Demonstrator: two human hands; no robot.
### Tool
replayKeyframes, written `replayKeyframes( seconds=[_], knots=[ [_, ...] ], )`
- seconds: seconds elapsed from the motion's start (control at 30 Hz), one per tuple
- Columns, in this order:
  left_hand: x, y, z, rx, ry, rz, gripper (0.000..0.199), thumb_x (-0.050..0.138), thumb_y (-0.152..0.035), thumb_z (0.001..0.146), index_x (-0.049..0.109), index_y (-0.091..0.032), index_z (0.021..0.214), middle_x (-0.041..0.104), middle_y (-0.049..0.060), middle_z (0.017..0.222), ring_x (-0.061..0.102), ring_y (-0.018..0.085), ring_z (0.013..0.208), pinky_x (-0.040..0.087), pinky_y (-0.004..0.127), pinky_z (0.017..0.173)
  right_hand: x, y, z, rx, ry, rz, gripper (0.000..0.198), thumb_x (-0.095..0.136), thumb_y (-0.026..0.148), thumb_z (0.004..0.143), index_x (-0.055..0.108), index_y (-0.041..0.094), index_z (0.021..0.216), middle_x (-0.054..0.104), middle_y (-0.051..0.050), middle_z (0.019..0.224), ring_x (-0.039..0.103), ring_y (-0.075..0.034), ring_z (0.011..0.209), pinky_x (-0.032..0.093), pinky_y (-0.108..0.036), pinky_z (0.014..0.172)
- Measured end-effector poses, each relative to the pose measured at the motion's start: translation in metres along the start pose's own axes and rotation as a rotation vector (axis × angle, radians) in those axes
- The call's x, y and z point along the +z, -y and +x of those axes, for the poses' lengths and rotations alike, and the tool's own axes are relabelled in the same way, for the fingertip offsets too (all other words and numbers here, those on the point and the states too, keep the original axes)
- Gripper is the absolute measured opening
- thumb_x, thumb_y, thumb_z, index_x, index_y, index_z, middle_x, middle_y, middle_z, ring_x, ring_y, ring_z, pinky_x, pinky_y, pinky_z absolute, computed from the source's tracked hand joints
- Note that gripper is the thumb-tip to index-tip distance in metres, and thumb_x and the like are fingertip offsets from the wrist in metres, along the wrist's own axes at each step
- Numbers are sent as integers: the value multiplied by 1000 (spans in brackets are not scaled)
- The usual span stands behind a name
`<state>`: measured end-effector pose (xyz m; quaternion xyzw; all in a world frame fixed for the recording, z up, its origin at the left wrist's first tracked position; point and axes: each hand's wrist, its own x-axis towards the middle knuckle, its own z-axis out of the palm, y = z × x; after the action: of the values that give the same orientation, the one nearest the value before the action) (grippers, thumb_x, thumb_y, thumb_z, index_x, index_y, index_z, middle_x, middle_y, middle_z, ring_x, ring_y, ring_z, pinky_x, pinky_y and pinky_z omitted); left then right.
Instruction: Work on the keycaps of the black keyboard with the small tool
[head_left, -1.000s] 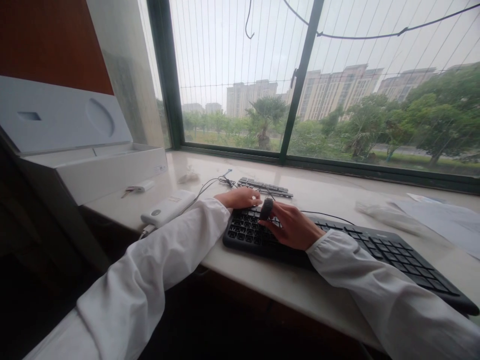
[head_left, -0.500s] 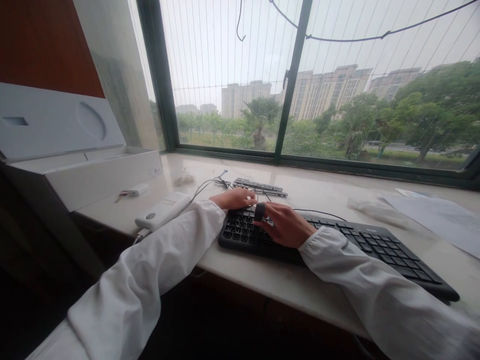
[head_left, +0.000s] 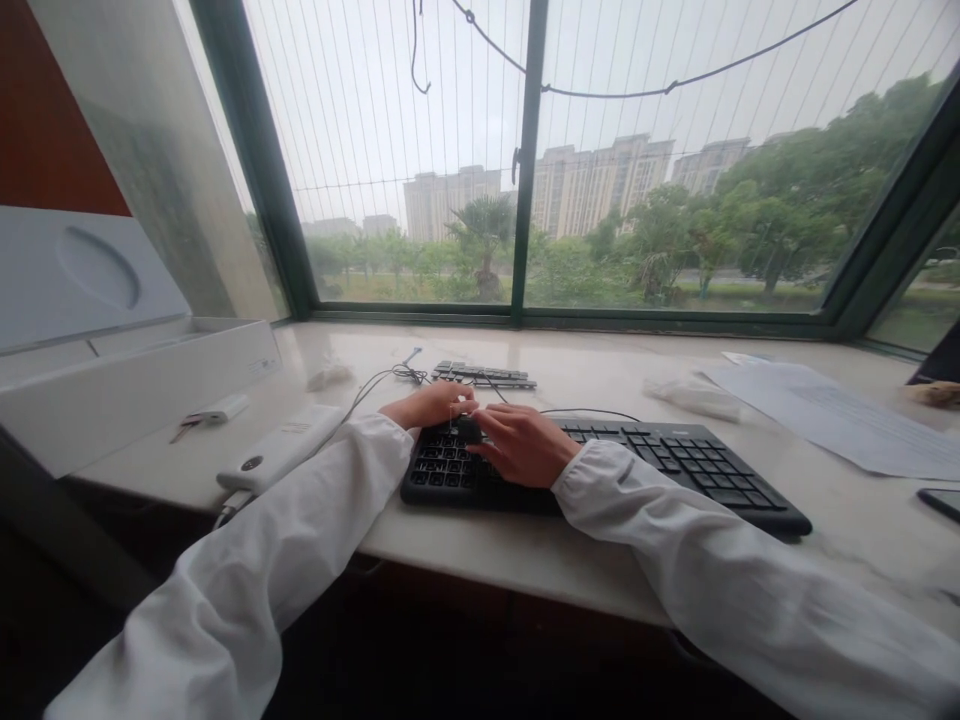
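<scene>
A black keyboard [head_left: 720,475] lies at the front of the white counter. On its left part the keycaps are off and the bare switch sockets [head_left: 442,468] show. My right hand [head_left: 529,445] is closed round a small black keycap puller [head_left: 469,431] with thin wires, held above that part. Touching its wire end, the fingertips of my left hand [head_left: 435,402] are pinched together; whatever lies between them is too small to make out. Just behind both hands, loose black keycaps [head_left: 487,376] are set out in rows.
Left of the keyboard lie a white power bank [head_left: 281,450] with a cable, a small white item [head_left: 225,408] and an open white box [head_left: 172,385]. A clear plastic bag [head_left: 690,398], paper sheets [head_left: 832,415] and a dark phone-like edge [head_left: 941,503] are on the right. The window stands behind.
My view has turned to the right, so everything sits further left in it. My right hand has tilted the puller, its wire end now nearer my left fingertips.
</scene>
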<state>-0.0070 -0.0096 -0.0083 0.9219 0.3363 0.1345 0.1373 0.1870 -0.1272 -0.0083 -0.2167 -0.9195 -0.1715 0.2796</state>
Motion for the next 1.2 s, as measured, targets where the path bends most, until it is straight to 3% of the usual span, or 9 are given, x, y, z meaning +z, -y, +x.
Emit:
replayKeyframes(
  seconds=[0.13, 0.27, 0.43, 0.67, 0.9, 1.2],
  knots=[
    [-1, 0, 0, 8, -3, 11, 31, 47, -39, 88, 67, -16, 89, 68, 4, 83, 59, 18, 79, 44, 27, 72, 0, -9, 0, 78, -6, -60, 10, 45, 21, 94, 47, 17, 103, 62, -8, 87, 58, -19, 80, 46, -30, 69],
    [0, 2, 2, 10, -22, 33, 29, 47, -38, 88, 66, -16, 88, 68, 3, 84, 58, 18, 80, 44, 27, 72, 0, -19, -2, 185, -70, -7, 9, 46, 21, 93, 44, 17, 101, 61, -7, 84, 56, -17, 73, 44, -29, 65],
    [3, 6, 4, 5, -39, 53, 29, 47, -39, 88, 65, -16, 81, 67, 3, 80, 58, 17, 74, 43, 27, 68, -2, -17, -2, 189, -142, 176, 13, 51, 27, 93, 45, 17, 100, 58, -3, 79, 52, -14, 66, 42, -26, 62],
    [0, 1, 2, 33, -14, 13, 27, 49, -34, 88, 68, -16, 83, 70, 4, 85, 61, 17, 78, 45, 26, 70, -3, -9, 0, 208, -60, 273, 27, 54, 30, 92, 48, 14, 113, 60, -3, 81, 55, -14, 67, 43, -25, 63],
    [-3, -3, 0, 19, -11, -17, 21, 51, -27, 86, 68, -17, 87, 71, 2, 86, 62, 17, 80, 47, 25, 72, -3, -8, 1, 213, 5, 293, 41, 56, 29, 91, 44, 11, 126, 64, -5, 84, 57, -16, 67, 44, -27, 63],
    [-3, -1, 0, 5, 11, -13, 16, 50, -21, 81, 65, -16, 81, 69, 1, 81, 61, 16, 77, 46, 23, 70, 1, -6, -1, 144, -10, 199, 34, 51, 31, 94, 45, 13, 122, 65, -8, 90, 58, -17, 73, 47, -28, 66]
  ],
)
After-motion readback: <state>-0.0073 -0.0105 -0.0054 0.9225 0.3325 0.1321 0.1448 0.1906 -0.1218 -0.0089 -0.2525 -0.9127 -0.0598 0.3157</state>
